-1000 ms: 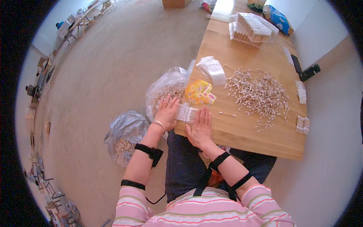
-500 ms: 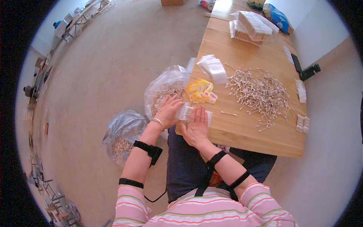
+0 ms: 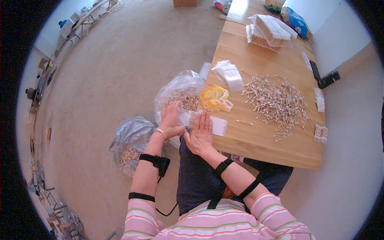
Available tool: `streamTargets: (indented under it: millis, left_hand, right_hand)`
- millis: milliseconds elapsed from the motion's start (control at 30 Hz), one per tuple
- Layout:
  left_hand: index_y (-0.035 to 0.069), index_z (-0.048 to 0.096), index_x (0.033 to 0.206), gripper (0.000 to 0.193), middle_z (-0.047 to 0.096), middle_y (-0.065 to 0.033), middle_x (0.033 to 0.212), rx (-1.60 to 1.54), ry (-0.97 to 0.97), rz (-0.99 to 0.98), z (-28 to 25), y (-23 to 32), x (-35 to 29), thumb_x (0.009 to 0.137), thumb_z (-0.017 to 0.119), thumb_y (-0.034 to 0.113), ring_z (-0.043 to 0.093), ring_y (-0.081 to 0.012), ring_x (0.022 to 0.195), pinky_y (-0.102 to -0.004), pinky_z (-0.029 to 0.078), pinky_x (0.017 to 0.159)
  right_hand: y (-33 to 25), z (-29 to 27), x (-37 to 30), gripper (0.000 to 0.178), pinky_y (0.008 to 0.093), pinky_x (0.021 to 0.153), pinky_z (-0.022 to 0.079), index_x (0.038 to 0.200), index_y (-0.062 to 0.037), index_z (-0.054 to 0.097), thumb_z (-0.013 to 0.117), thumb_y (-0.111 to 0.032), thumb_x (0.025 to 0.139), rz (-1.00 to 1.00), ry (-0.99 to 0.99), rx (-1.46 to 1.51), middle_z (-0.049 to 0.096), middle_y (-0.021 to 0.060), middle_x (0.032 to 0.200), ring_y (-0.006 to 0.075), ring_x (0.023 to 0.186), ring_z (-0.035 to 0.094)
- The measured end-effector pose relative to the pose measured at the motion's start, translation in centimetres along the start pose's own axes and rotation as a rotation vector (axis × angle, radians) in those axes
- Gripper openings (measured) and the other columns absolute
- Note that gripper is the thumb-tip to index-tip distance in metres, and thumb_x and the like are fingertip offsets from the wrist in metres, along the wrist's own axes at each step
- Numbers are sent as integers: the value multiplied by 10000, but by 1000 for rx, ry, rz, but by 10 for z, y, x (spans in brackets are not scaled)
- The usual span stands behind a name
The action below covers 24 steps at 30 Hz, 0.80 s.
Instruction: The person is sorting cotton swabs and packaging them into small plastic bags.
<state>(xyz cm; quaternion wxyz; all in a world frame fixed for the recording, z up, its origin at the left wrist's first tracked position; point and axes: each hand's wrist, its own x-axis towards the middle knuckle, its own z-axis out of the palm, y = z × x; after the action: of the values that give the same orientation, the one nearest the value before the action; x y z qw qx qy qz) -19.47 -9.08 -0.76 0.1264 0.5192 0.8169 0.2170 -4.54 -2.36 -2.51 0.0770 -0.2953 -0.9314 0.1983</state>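
A small clear plastic bag of cotton swabs point(image 3: 191, 119) lies at the table's left corner, its swabs side by side in a row. My left hand point(image 3: 170, 123) grips the bag's left end just past the table edge; its fingertips are partly hidden. Flat across the bag's right part rests my right hand point(image 3: 202, 138), open with fingers stretched out. A white card point(image 3: 219, 126) sticks out from beneath that hand. Yellow printed cards point(image 3: 216, 98) are fanned out just beyond my hands. One loose cotton swab point(image 3: 244, 122) lies to the right.
A large heap of cotton swabs point(image 3: 276, 102) covers the table's middle right. Empty clear bags point(image 3: 229, 75) are stacked farther back, with packed bundles point(image 3: 272, 32) behind. Two plastic sacks of swabs, one larger point(image 3: 185, 94) and one smaller point(image 3: 130, 154), stand on the floor at left.
Both hands have shifted slightly left with the bag of swabs. More of the white card shows to the right of my right hand. The view has moved a little.
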Motion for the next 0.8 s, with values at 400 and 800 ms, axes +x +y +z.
streamTargets:
  millis: [400,800]
  left_hand:
    - [-18,617,1056,377,650,-36,840,-902,114,-617,37,-13,0,855,632,300,597,-106,710,-248,488,620]
    - [16,690,825,314,652,-49,665,-704,282,-559,53,4,12,818,668,329,576,-103,590,-287,446,517]
  right_hand:
    - [-15,8,7,942,468,1120,-2,1402,80,-1,539,-405,802,-13,47,97,2,294,1470,408,1381,-24]
    - [-3,5,11,795,485,1105,120,1384,68,153,545,-311,806,-64,92,-1,154,259,1448,396,1367,104]
